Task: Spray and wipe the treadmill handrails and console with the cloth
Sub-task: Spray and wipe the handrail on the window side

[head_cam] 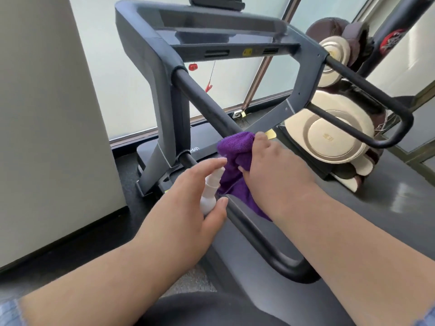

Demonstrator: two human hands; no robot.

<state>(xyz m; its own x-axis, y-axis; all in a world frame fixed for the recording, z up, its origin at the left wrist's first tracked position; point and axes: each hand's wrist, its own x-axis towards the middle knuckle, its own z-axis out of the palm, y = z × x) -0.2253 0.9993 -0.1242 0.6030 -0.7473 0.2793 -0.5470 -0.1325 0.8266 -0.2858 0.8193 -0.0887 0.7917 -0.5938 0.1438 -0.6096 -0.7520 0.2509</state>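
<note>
A grey treadmill stands before me, its console (226, 27) at the top. The left handrail (207, 102), a black padded bar, runs down towards me and bends at its near end. My right hand (273, 170) grips a purple cloth (233, 149) that is wrapped over this bar. My left hand (188, 203) holds a small white spray bottle (210, 191) just left of the cloth, its index finger over the nozzle. The right handrail (367, 90) loops out on the far side.
A white wall or cabinet (47, 114) stands close on the left. A brown and cream massage chair (334, 137) sits right of the treadmill. Frosted windows lie behind. A red safety clip (208, 87) hangs under the console. The treadmill deck (353, 231) lies below.
</note>
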